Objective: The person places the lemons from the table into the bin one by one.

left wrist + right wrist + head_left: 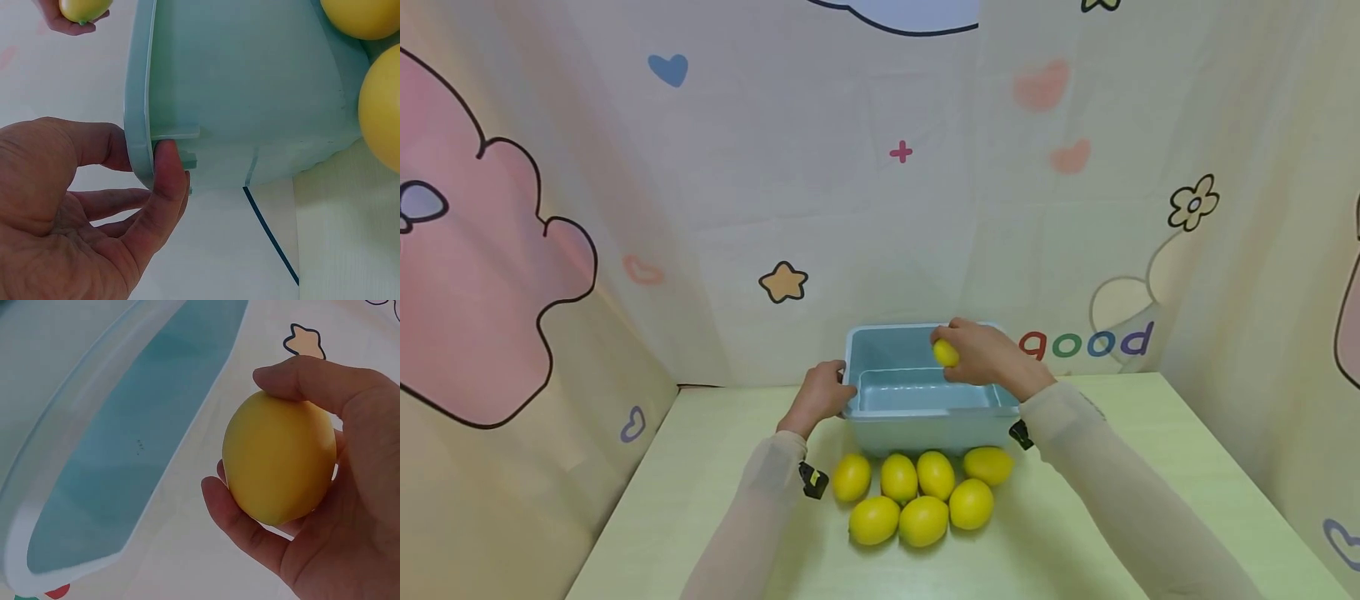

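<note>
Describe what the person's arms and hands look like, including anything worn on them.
The left sleeve and right sleeve are pale cream, reaching the wrists. A small black device sits at the left wrist, another at the right. The left hand and right hand are ungloved.

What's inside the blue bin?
Inside the blue bin, only its floor and walls show. The right hand, gripping a lemon, covers part of the right side in the head view; what's behind there can't be seen.

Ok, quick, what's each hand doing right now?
Left hand: closed on the edge of the blue box, gripping it.
Right hand: closed around a lemon, holding it.
</note>
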`<state>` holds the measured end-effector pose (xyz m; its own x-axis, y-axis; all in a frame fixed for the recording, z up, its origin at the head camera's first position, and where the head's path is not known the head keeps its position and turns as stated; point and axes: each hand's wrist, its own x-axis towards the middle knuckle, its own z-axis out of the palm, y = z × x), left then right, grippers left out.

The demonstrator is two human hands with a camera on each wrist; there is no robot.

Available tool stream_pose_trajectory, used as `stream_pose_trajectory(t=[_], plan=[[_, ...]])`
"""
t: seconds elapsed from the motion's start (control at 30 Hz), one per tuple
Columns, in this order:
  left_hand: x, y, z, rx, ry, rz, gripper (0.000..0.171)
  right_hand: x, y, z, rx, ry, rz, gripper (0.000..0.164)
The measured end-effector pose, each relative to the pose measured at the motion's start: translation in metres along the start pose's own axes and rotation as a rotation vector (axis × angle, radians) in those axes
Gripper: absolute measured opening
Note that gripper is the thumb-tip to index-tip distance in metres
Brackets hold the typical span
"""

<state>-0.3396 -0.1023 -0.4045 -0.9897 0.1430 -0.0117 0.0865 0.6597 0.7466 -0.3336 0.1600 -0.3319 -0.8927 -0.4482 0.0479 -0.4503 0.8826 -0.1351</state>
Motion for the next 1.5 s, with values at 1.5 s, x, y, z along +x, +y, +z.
stream_pose_trajectory(t=[1.5], plan=[[-0.001,-0.002,0.002,0.012,0.001,0.016,0.049,0.027,0.019,0.022,0.039,-0.098,0.031,0.043]])
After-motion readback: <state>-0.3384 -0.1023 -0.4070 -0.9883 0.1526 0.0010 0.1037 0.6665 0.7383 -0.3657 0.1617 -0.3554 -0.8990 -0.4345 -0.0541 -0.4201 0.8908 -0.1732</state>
